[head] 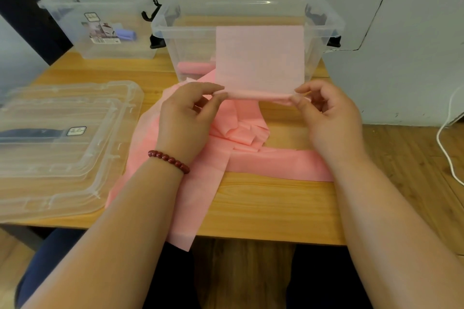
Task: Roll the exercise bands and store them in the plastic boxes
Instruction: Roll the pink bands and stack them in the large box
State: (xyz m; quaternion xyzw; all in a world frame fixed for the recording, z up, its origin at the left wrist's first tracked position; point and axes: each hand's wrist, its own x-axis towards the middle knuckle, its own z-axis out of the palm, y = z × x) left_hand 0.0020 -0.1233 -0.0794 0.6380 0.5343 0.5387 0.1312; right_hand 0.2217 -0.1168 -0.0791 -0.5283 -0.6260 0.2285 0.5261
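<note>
Left hand (185, 113) and right hand (329, 118) pinch a band (259, 57) at its roll ends, fingers (208, 86) curled. Uneven turns could skew it (tail lies bunched).

— What can't you make out?
— The label (105, 30) on the box (70, 32) at upper left is too small to read. The purple thing (127, 33) inside it is blurred by the plastic.
— And the pink roll (194, 67) in the middle box (188, 34)?
— The band (259, 57) I'm holding up covers its right end. My left hand (187, 118) and arm hide part of the loose bands (241, 133).
— The edges?
— The lids (62, 170) run off the left, the cable (438, 138) off the right. I can't name the dark shape (27, 133) under the lids.
</note>
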